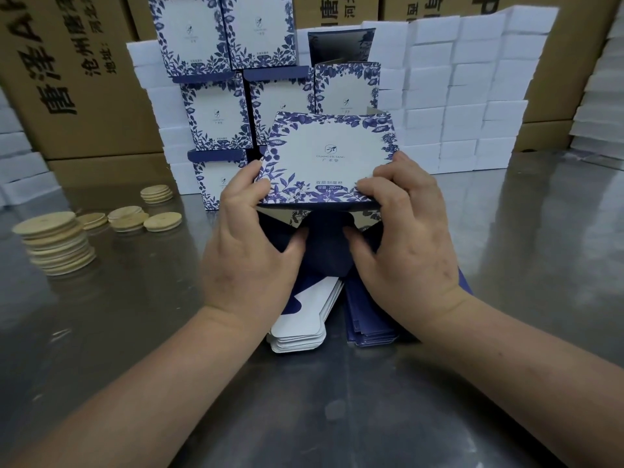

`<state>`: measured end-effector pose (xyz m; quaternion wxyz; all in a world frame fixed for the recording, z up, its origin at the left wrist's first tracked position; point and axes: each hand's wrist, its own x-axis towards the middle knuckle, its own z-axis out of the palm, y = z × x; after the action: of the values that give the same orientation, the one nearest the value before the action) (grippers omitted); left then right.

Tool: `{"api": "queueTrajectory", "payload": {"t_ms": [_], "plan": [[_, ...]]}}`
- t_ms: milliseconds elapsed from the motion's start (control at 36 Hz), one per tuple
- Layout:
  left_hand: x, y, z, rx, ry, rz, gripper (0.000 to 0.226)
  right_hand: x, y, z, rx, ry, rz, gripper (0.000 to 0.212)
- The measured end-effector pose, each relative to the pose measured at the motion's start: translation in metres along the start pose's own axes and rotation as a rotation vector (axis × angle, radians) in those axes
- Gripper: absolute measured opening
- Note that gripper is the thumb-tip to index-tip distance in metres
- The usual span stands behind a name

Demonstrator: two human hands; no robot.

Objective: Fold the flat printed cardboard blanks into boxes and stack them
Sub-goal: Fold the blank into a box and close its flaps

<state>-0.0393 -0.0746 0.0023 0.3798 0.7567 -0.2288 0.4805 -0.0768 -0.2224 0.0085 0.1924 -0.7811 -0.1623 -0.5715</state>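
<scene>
I hold a white box with blue floral print (329, 157) above the steel table, its printed face toward me. My left hand (250, 244) grips its lower left corner, thumb pressing a dark blue bottom flap. My right hand (401, 238) grips the lower right corner, thumb on the same flap area. Beneath my hands lies a pile of flat blanks (304, 319), white and navy sides showing. Finished boxes (216, 116) stand stacked three rows high behind.
Stacks of round wooden lids (57, 244) sit on the steel table (506, 298) at left, with more lids (130, 217) further back. White foam blocks (456, 96) form a wall behind. Brown shipping cartons (67, 79) line the back.
</scene>
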Motion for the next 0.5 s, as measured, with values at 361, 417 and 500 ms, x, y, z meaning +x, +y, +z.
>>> {"api": "queueTrajectory", "payload": {"t_ms": [361, 417, 500], "plan": [[-0.0047, -0.0021, 0.0013, -0.097, -0.126, -0.114, 0.092, -0.0011, 0.0049, 0.0011, 0.064, 0.079, 0.044, 0.073], [-0.0024, -0.0034, 0.0005, -0.144, -0.190, -0.240, 0.099, -0.0023, 0.0063, 0.0011, 0.160, 0.041, 0.214, 0.092], [-0.0002, -0.0099, 0.0020, -0.124, -0.294, -0.263, 0.066, -0.0016, 0.0047, 0.0006, 0.313, -0.125, 0.571, 0.102]]}}
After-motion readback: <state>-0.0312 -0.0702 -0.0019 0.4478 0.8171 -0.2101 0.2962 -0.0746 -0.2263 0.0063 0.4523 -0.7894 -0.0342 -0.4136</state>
